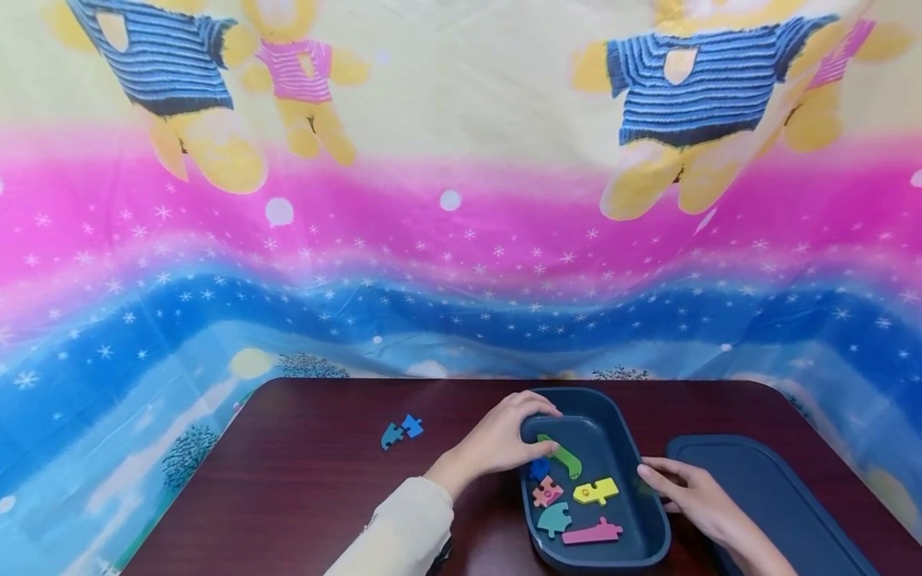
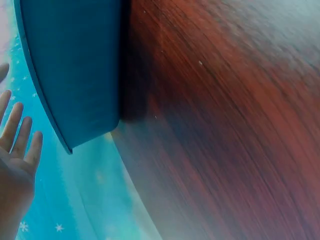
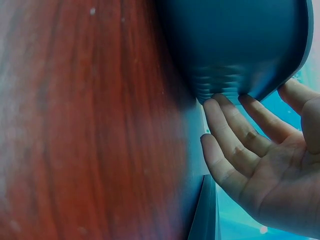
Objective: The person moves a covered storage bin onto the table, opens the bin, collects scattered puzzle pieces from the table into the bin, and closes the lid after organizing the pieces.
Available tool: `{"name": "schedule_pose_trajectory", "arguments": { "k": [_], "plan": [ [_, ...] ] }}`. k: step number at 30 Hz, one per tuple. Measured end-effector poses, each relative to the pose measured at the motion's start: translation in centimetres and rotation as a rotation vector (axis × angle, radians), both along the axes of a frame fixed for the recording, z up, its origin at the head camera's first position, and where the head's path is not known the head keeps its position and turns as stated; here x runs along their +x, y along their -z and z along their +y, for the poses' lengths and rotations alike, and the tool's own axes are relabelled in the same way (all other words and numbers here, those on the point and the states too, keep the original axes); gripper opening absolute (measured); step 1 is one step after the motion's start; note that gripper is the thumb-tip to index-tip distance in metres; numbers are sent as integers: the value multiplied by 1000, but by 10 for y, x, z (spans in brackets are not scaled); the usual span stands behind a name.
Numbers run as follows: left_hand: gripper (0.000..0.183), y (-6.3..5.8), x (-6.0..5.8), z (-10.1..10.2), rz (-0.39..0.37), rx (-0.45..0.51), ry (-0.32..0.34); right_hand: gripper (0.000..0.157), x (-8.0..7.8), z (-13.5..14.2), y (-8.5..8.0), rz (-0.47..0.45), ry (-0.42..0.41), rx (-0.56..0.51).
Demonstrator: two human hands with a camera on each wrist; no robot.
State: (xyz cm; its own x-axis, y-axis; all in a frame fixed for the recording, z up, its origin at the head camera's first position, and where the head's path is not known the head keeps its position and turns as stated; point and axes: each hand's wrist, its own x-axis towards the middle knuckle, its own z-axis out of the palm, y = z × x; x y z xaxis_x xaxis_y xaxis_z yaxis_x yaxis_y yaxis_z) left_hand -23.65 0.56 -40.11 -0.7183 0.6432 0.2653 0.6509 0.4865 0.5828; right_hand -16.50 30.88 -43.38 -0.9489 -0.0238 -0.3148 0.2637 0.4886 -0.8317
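A dark blue-grey box (image 1: 612, 440) stands on the table, holding several puzzle pieces: green (image 1: 567, 462), dark blue (image 1: 538, 470), orange (image 1: 547, 492), yellow (image 1: 598, 491), teal (image 1: 554, 520) and pink (image 1: 594, 532). Over its far left rim reaches my left hand (image 1: 504, 432), the thumb above the green piece. Spread, nearly straight fingers of that hand (image 2: 17, 150) show beside the box wall in the left wrist view. My right hand (image 1: 687, 492) is at the right side; in the right wrist view, relaxed fingertips (image 3: 216, 107) touch the box's outer wall (image 3: 235, 45).
Two more puzzle pieces, teal (image 1: 392, 436) and blue (image 1: 412, 426), lie on the dark red-brown table (image 1: 302, 496) to the left. A flat dark lid (image 1: 763, 496) lies at the right. Behind the table hangs a patterned cloth (image 1: 446, 264).
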Motion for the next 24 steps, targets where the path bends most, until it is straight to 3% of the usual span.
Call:
{"name": "schedule_pose_trajectory", "arguments": {
  "k": [10, 24],
  "plan": [
    [29, 3, -1, -27, 59, 0, -65, 69, -1, -2, 0, 9, 0, 13],
    [29, -6, -5, -77, 5, 91, -173, 70, -1, -1, -2, -4, 4, 17]
  ]
}}
